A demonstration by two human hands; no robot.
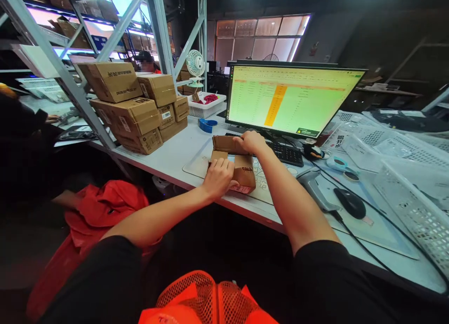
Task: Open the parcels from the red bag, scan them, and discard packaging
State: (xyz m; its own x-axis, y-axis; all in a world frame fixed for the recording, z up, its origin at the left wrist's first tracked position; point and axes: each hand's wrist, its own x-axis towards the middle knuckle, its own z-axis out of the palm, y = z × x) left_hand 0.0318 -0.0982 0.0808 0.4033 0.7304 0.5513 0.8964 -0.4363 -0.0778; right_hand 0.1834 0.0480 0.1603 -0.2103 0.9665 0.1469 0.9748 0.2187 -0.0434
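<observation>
A small brown cardboard box (244,175) sits near the front edge of the desk with its lid flap (224,143) raised at the back. My right hand (251,141) has its fingers closed on the upper right of that flap. On the box's near left side lies my left hand (219,176), fingers bent over the cardboard and gripping it. What the box holds inside is hidden by my hands. Behind it, a black keyboard (286,154) lies partly covered by my right arm.
Several taped cartons (135,115) are stacked at the left. A blue tape dispenser (207,124), a white basket (206,107) and a monitor (280,99) stand behind. To the right are a scanner (317,190), a mouse (350,203), cables and white baskets (414,197). Another person's hand (52,119) shows far left.
</observation>
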